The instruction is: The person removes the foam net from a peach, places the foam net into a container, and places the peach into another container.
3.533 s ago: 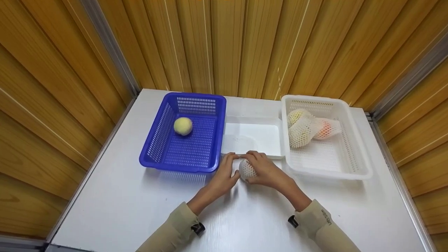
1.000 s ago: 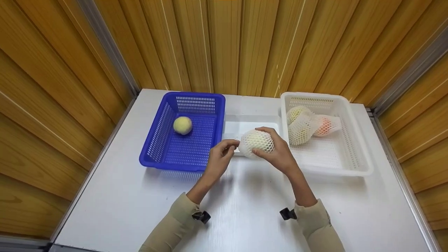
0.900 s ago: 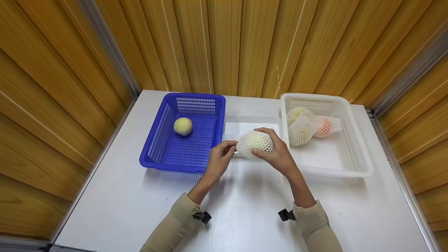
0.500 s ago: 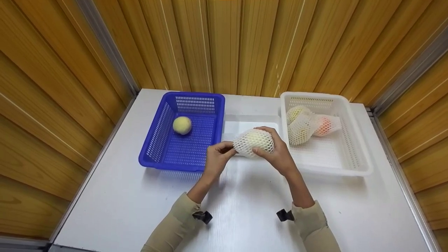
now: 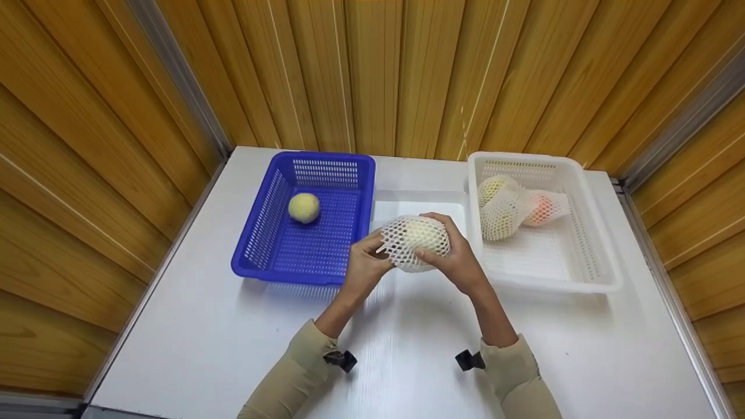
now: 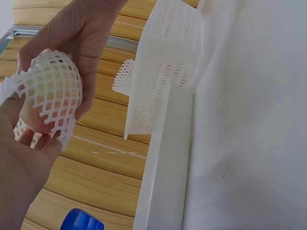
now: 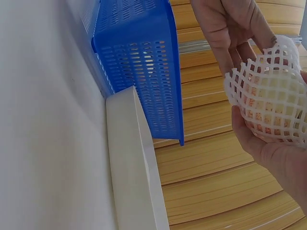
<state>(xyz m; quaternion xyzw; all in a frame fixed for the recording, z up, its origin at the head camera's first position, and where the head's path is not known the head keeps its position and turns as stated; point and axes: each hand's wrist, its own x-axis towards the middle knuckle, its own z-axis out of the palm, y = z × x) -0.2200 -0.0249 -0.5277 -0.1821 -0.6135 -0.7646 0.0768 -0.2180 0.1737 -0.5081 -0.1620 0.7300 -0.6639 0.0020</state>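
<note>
In the head view my right hand [image 5: 460,259] grips a peach [image 5: 425,233] in a white foam net sleeve [image 5: 401,247], above the front of a shallow white tray. My left hand [image 5: 364,265] holds the sleeve's loose left end, its fingers and thumb at the edge. The wrist views show pink and pale yellow skin of the peach [image 6: 36,117] through the mesh. Part of the peach is uncovered in the left wrist view. A bare pale yellow peach [image 5: 304,208] lies in the blue basket [image 5: 250,265] on the left.
At the right stands a white basket [image 5: 605,273] with several net-wrapped fruits [image 5: 503,212], one reddish [image 5: 541,208]. Between the baskets sits the white tray [image 5: 419,195]. Wood-patterned panels [image 5: 372,81] enclose the white table [image 5: 198,326] at the back and sides.
Both hands have raised the fruit from near the table to above the tray's front. Over the last second the sleeve's left end has been drawn out and spread wider by the left hand.
</note>
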